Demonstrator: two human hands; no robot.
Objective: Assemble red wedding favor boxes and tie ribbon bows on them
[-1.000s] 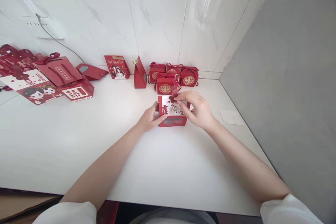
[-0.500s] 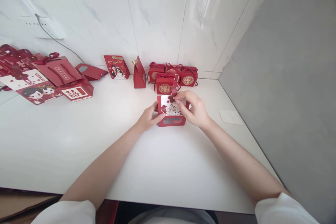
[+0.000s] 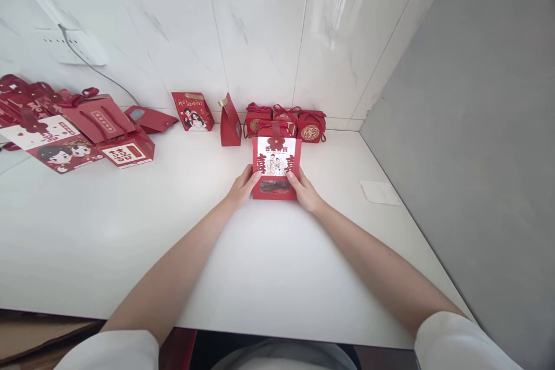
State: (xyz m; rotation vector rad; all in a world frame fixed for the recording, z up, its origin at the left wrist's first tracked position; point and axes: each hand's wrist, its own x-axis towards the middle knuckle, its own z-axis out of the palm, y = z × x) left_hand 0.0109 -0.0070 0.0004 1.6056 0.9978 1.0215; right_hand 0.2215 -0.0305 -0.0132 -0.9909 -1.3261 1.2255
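Between my two hands stands a red gift box (image 3: 277, 157) with a white front panel, a printed bridal couple, a flower-shaped closure at its top and a clear oval window low down. My left hand (image 3: 243, 186) grips its left side, thumb on the front. On the right side my right hand (image 3: 307, 189) grips it the same way, thumb on the lower corner of the panel. The fingers behind the box are hidden. Just beyond it, small red ribboned boxes (image 3: 311, 127) sit near the wall, one of them mostly covered by the held box.
Left of these stand a tall red pointed box (image 3: 230, 121) and a red box with a cartoon couple (image 3: 193, 113). Several red gift bags and boxes (image 3: 125, 150) crowd the far left. A white paper slip (image 3: 380, 192) lies on the right of the white table (image 3: 243, 283).
My right hand has left the flower closure at the top and moved down to the box's right side. The box has shifted slightly left and away, now facing me squarely.
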